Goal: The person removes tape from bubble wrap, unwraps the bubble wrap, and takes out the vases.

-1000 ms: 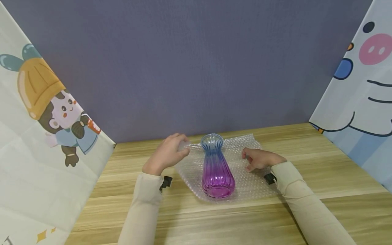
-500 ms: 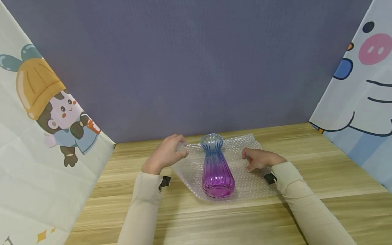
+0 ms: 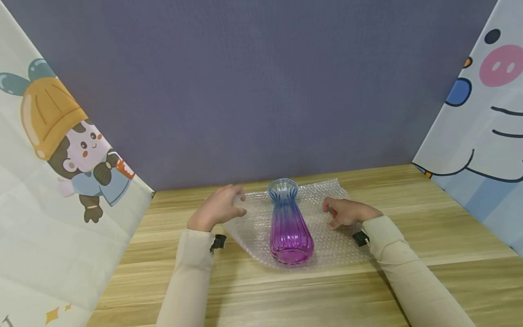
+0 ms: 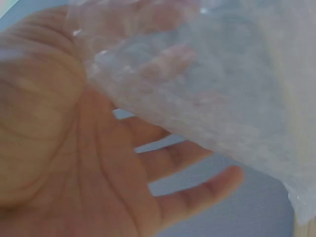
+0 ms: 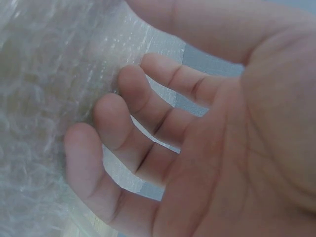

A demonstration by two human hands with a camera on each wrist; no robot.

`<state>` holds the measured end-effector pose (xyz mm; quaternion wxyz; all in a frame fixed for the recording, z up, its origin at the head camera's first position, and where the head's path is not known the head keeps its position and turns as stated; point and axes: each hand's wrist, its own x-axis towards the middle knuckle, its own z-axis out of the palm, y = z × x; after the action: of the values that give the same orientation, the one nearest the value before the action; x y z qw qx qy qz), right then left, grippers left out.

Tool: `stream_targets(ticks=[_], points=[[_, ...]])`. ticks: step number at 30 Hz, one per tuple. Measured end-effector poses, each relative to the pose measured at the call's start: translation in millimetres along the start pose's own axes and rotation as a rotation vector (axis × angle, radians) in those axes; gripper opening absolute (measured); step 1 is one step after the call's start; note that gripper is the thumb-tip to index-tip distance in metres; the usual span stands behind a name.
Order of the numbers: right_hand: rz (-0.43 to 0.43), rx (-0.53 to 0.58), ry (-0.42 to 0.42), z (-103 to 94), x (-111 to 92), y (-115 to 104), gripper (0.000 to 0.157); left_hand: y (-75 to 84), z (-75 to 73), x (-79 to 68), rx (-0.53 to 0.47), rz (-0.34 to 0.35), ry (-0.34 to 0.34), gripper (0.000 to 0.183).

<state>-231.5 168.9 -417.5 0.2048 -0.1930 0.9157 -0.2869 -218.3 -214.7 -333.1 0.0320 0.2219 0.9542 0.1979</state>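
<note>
A ribbed glass vase (image 3: 291,231), blue at the neck and purple at the base, lies on a sheet of bubble wrap (image 3: 327,245) with its mouth toward the back. At the sheet's left edge is my left hand (image 3: 218,209), its fingers loosely extended. In the left wrist view, a raised flap of bubble wrap (image 4: 222,98) crosses in front of the thumb side and palm. My right hand (image 3: 347,212) rests on the right part of the sheet, to the right of the vase. Its fingers, gently bent, meet the wrap with their tips in the right wrist view.
The sheet lies on a wood-grain table (image 3: 261,299). A grey-blue panel (image 3: 261,91) rises along the table's back edge. Cartoon-printed cloths, a left one (image 3: 49,254) and a right one (image 3: 457,145), flank the table.
My left hand has shifted slightly left and down, and the left edge of the bubble wrap has spread leftward with it. The vase and my right hand stay in place.
</note>
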Motion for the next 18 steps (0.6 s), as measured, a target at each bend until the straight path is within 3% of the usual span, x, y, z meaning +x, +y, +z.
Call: stream_targets(ticks=[5,18], points=[[0.009,0.007,-0.004,0.3,-0.3,-0.2,0.043,-3.2,0.6,-1.5,-0.008,-0.082,-0.085,0.035],[0.019,0.007,-0.006,0.9,-0.1,0.2,0.042,-7.8,-1.0,-6.4,-0.053,-0.151,-0.19,0.038]])
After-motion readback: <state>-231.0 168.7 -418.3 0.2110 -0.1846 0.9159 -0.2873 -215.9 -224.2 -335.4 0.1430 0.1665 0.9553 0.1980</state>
